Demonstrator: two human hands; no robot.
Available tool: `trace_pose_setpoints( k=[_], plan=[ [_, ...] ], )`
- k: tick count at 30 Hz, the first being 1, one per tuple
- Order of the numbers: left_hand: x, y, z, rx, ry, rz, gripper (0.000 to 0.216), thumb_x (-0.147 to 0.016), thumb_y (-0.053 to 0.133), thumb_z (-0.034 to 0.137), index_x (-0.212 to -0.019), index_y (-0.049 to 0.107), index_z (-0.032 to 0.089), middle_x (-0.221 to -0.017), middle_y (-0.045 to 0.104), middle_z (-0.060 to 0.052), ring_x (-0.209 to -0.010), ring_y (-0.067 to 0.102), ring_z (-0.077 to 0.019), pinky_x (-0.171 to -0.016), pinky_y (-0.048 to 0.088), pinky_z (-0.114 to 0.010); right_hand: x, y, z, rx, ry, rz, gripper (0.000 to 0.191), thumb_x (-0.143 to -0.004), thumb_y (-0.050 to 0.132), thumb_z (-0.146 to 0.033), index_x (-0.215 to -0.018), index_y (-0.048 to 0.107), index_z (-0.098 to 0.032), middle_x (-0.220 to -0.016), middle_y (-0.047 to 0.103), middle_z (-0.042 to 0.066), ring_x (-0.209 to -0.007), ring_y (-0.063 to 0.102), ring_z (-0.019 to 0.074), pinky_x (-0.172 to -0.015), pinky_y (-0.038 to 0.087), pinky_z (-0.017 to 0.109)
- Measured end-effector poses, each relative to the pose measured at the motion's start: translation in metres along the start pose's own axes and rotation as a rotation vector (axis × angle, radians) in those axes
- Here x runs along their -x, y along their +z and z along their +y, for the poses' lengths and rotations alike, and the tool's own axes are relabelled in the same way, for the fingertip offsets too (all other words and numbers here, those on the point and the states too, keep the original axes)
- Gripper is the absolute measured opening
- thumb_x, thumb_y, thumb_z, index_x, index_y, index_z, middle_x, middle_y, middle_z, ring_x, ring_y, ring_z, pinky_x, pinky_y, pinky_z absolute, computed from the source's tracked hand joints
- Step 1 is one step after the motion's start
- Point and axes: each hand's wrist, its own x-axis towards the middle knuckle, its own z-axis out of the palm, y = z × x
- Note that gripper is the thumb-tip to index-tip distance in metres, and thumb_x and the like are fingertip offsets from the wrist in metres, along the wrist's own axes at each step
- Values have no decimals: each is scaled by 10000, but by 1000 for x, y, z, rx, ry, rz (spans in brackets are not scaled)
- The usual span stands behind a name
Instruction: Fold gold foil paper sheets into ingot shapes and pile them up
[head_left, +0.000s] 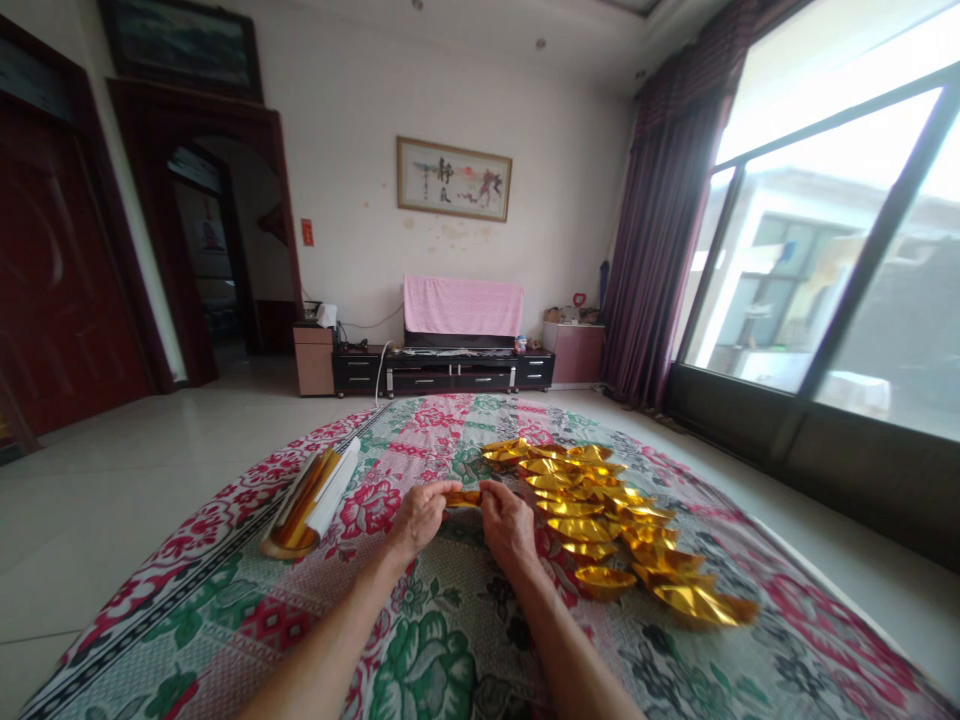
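Observation:
Both of my hands meet over a floral quilt [450, 640] and pinch one small piece of gold foil paper [465, 497] between them. My left hand [420, 515] grips its left end, my right hand [508, 520] its right end, fingers closed. To the right lies a pile of several folded gold paper ingots [600, 510], stretching toward the near right. On the left of the quilt rests a stack of flat gold foil sheets [311, 500] with white backs.
The quilt lies on a pale tiled floor [150, 470]. A dark TV cabinet [450, 370] with a pink cloth [463, 305] stands at the far wall. Large windows [825, 260] and purple curtains [660, 250] fill the right. Dark red doors [60, 280] stand left.

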Motion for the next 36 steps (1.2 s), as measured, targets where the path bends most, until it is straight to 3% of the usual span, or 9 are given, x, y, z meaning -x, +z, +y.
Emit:
trace_pose_setpoints(
  k=[11, 23, 36],
  plan=[
    [6, 1, 17, 209, -135, 52, 412, -681, 443, 160, -1050, 626, 138, -1057, 657, -73, -910, 627, -194, -655, 507, -249, -2, 4, 6, -219, 35, 44, 337, -759, 476, -390, -936, 648, -161, -833, 702, 61, -745, 656, 181, -709, 488, 256],
    [7, 1, 15, 201, -132, 50, 372, -703, 462, 202, -1021, 644, 141, -877, 699, -53, -830, 647, -187, -653, 511, -259, -1, -3, -2, -122, 57, 23, 301, -765, 446, -370, -809, 674, -178, -714, 690, 34, -667, 621, 168, -652, 441, 241],
    [3, -1, 8, 153, -97, 46, 436, -728, 431, 168, -1129, 603, 155, -1106, 640, -59, -940, 620, -196, -641, 531, -247, 0, -3, -3, -147, 51, -3, 313, -773, 443, -352, -848, 694, -180, -708, 695, 34, -676, 633, 172, -658, 461, 231]
  ],
)
